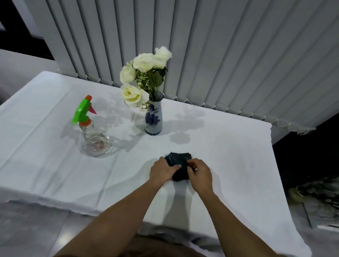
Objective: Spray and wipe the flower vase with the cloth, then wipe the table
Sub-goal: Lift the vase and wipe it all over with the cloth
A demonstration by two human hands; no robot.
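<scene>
No readable text, label, brand, number or sign anywhere. Only a blue flower motif painted on the white flower vase [153, 118]; nothing legible on the spray bottle [93, 131] left of it.

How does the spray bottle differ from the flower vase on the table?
The spray bottle is clear glass with a wide, squat base; the flower vase is opaque white with blue flowers and slimmer. The bottle carries a green trigger head, the vase white roses. Both stand upright, untouched, on the white tablecloth.

Both bare forearms outstretched, left hand [162, 169] and right hand [199, 174] close together, fingers curled downward.
</scene>
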